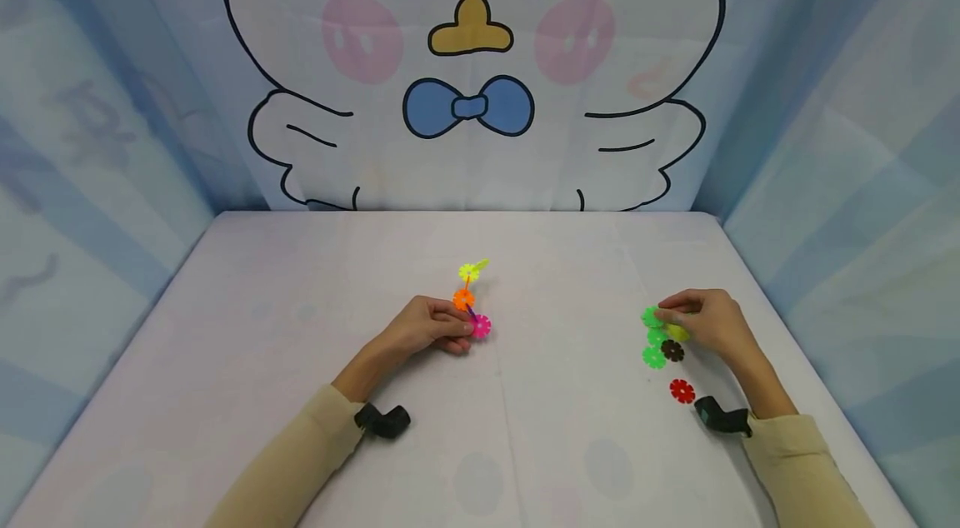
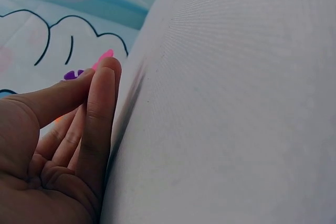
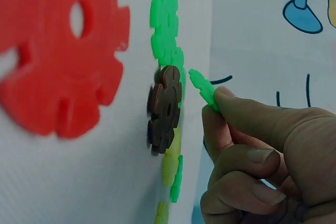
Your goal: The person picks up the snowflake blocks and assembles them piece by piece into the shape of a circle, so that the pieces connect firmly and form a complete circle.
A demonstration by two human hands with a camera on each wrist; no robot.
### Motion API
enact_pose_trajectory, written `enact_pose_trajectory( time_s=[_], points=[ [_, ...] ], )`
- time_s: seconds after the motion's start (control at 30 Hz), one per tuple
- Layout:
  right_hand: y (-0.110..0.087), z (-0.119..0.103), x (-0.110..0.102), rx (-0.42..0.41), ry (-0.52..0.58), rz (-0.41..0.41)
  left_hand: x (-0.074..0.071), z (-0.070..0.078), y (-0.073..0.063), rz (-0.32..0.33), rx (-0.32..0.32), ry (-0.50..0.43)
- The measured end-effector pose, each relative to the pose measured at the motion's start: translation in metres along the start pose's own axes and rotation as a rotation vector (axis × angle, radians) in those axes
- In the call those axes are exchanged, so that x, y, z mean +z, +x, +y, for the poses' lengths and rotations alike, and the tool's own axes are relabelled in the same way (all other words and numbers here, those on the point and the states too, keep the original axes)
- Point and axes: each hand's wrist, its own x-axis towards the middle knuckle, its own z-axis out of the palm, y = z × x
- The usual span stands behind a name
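Observation:
My left hand (image 1: 427, 325) pinches a pink notched snowflake disc (image 1: 482, 326) between thumb and fingers, near the table's middle. A chain of interlocked discs runs up from it: a purple disc (image 2: 73, 75) seen edge-on, an orange disc (image 1: 463, 300), then a yellow disc (image 1: 468, 273) with another yellow piece slanting off its top. At the right, my right hand (image 1: 711, 321) holds a green disc (image 3: 203, 89) between thumb and index finger, lifted off the table in the right wrist view. Its other fingers are curled in.
By the right hand lie loose discs: green ones (image 1: 654, 357), a brown disc (image 1: 672, 351), yellow ones (image 1: 678, 333) partly behind the hand, and a red disc (image 1: 682, 391) nearer me. The pale table (image 1: 337, 261) meets a printed curtain (image 1: 468, 170) at the back.

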Motion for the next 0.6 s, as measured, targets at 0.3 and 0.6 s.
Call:
enact_pose_trajectory(
  time_s=[0.3, 0.6],
  points=[
    [0.005, -0.013, 0.013, -0.066, 0.116, -0.088, 0.001, 0.001, -0.001, 0.005, 0.002, -0.014],
    [0.009, -0.038, 0.039, -0.086, 0.194, -0.139, 0.001, 0.002, -0.002, 0.006, -0.004, -0.024]
  ],
)
